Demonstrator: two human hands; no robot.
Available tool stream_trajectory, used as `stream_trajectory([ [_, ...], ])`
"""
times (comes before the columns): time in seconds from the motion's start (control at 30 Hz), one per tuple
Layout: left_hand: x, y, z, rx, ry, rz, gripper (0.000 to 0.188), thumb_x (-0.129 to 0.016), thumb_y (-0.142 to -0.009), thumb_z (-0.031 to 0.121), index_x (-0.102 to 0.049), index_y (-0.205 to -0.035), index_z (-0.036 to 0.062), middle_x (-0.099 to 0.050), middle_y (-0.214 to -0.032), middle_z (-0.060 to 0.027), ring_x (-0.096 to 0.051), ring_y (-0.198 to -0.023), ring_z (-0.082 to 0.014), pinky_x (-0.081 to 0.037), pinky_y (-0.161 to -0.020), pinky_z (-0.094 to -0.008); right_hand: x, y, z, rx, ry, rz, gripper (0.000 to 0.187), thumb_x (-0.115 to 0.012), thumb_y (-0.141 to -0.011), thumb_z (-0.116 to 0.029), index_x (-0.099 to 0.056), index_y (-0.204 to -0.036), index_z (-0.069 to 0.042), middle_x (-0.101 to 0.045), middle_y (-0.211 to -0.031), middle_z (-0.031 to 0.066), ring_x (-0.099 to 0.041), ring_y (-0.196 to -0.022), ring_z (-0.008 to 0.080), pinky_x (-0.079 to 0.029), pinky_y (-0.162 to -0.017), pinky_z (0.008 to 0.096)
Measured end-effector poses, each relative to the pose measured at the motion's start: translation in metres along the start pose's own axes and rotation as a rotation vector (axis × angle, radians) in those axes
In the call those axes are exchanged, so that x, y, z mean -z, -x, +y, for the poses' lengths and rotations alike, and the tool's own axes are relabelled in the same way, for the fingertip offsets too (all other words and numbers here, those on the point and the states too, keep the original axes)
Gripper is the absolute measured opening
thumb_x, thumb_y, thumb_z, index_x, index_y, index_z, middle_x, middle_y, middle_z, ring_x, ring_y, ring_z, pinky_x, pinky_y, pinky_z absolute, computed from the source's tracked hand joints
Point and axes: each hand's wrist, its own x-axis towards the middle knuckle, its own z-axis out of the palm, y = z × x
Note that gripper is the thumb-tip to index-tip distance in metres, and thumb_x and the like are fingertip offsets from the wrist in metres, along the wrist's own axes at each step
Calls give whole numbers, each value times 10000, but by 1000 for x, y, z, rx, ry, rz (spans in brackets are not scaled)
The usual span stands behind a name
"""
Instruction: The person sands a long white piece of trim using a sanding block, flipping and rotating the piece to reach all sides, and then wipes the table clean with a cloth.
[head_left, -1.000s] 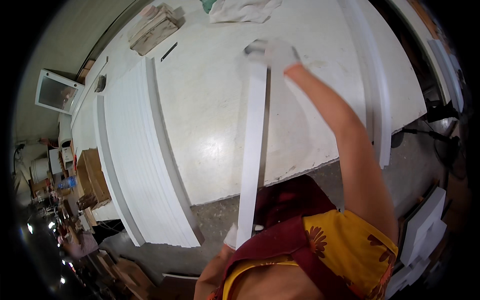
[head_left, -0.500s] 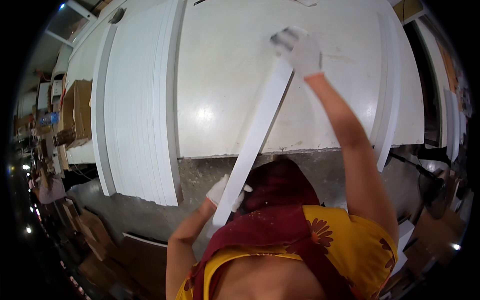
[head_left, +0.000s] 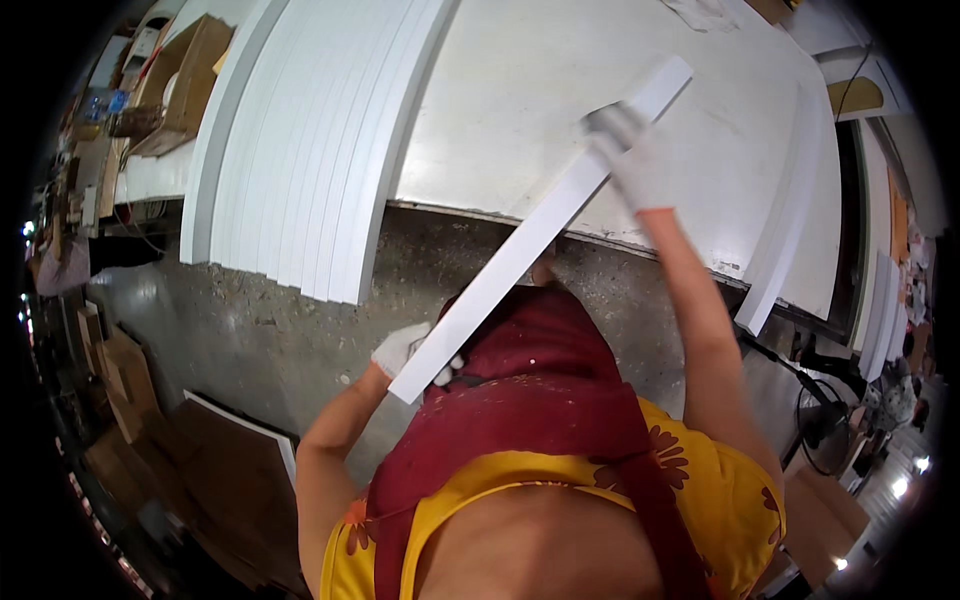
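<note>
A long white strip [head_left: 530, 245] slants from my lap up over the white table. My gloved left hand [head_left: 402, 350] is closed around its near end, with fingertips showing on the far side of it. Farther up the strip is my right hand [head_left: 628, 160], in a white glove with an orange cuff and blurred by motion. Its fingers bend over the strip around something dark grey, too smeared to make out. The strip's far end sticks out beyond this hand, above the tabletop.
Several white strips [head_left: 310, 140] lie side by side on the table [head_left: 500, 110] at left, jutting past its front edge. Another white strip [head_left: 785, 220] lies at right. A cardboard box [head_left: 185, 90] stands far left. A dark panel [head_left: 225, 470] with a white edge rests below left.
The right hand has moved from the strip's far end back along it. The strip's far end has swung right, and my view has shifted, with the table now higher in it.
</note>
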Motion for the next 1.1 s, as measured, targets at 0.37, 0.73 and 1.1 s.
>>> stream_trajectory([
  [0.37, -40, 10, -43, -317, 185, 119, 678, -247, -1105, 460, -539, -1427, -60, -711, -1118, -276, -703, -697, -338, -585, -516, -411, -5, 65, -183, 378, -259, -345, 105, -696, -803, -315, -701, -879, -242, -652, -971, 40, -678, -852, 270, -539, -637, 417],
  [0.73, -106, -24, 5, -382, 363, -391, 835, -253, -1085, 620, -386, -1534, -72, -598, -1273, -360, -660, -1104, -477, -598, -884, -543, 34, 26, -124, -16, -370, -54, 348, -785, -817, -425, -794, -1009, -134, -744, -1101, 98, -716, -935, 342, -569, -819, 477],
  [1.1, -148, -8, 9, -518, 311, -245, 947, -328, -1026, 750, -364, -1560, -31, -550, -1454, -285, -565, -1330, -433, -480, -1086, -600, 42, 104, -291, 798, -677, -551, 501, -797, -784, -353, -692, -1252, -209, -651, -1169, 164, -656, -989, 407, -529, -826, 515],
])
